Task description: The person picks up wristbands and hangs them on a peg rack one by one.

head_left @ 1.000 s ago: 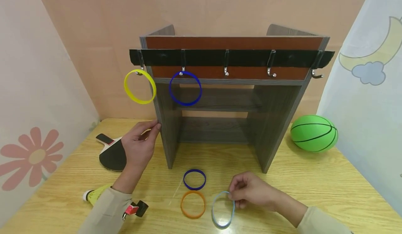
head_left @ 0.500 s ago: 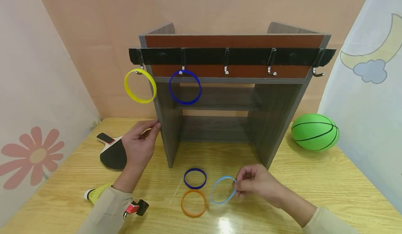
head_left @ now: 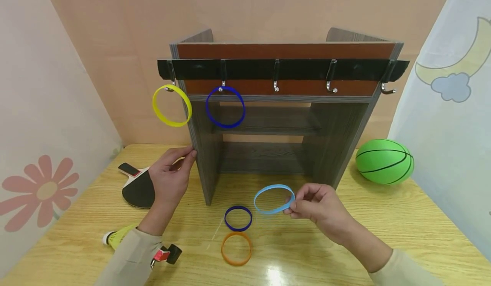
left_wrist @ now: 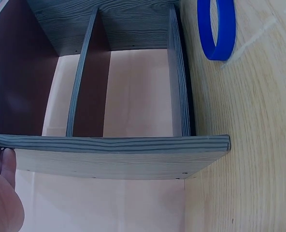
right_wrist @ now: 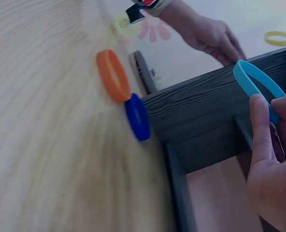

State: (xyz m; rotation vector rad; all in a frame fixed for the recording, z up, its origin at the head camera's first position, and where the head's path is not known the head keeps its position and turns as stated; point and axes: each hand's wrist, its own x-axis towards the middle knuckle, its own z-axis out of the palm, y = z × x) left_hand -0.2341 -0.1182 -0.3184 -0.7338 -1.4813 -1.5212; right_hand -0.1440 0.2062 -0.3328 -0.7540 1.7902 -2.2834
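My right hand [head_left: 326,209] pinches a light blue silicone wristband [head_left: 273,186] by its right side, lifted above the table in front of the shelf. In the right wrist view the same wristband [right_wrist: 249,84] sits between thumb and fingers. At the left, my other hand [head_left: 170,177] pinches the front edge of the grey wooden shelf's side panel [head_left: 201,166]. A yellow wristband [head_left: 154,107] hangs on the leftmost hook, and a dark blue wristband [head_left: 207,107] on the hook beside it. Another dark blue wristband [head_left: 238,229] and an orange wristband [head_left: 236,264] lie on the table.
Several metal hooks line a black strip [head_left: 249,69] across the shelf's top front; one bare hook [head_left: 276,86] is at the middle. A green ball [head_left: 385,161] sits to the right. Left are a table tennis paddle [head_left: 138,190] and a yellow shuttlecock [head_left: 119,237], partly behind my sleeve.
My right hand has raised the light blue wristband off the table and carried it forward toward the shelf, turning it flatter. The left hand stays on the side panel.
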